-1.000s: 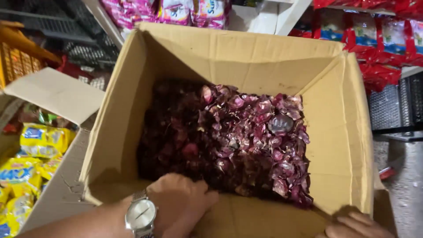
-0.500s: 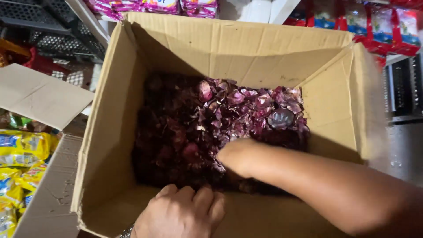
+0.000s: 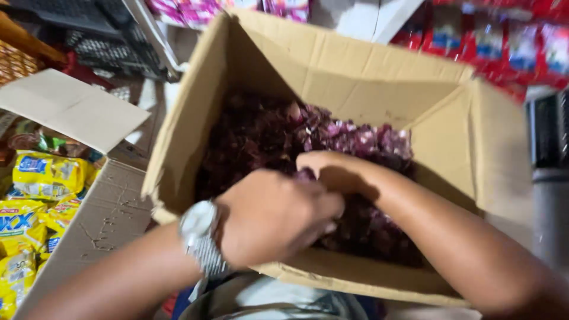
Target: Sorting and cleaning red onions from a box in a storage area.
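Both hands work inside an open brown corrugated cardboard box point(image 3: 367, 77), tilted toward the camera and part-filled with a loose heap of small dark-purple and pink foil-wrapped pieces point(image 3: 355, 139). The left hand point(image 3: 275, 216), a silver metal wristwatch point(image 3: 200, 237) on its wrist, reaches over the near wall at about 6 o'clock, its fingers curled down into the heap; what they have closed on, if anything, cannot be told, since the back of the hand hides the fingertips. The right hand point(image 3: 323, 169) enters from 4 o'clock, its forearm crossing the box, and meets the left near the centre of the pile; it looks loosely cupped with a purple piece just beside it, but motion blur leaves its hold unclear.

By their look the pieces are light, crinkly and slick — likely to slide off one another and spill from a shallow scoop, so a cupped grip from beneath a clump seems surest. The box itself looks stiff enough to steady by its near rim.

At 9 o'clock, outside the box, lie yellow snack packets point(image 3: 41, 178) and a flat pale cardboard flap point(image 3: 71, 106); red packaged goods point(image 3: 504, 41) line the shelf at 1 o'clock.
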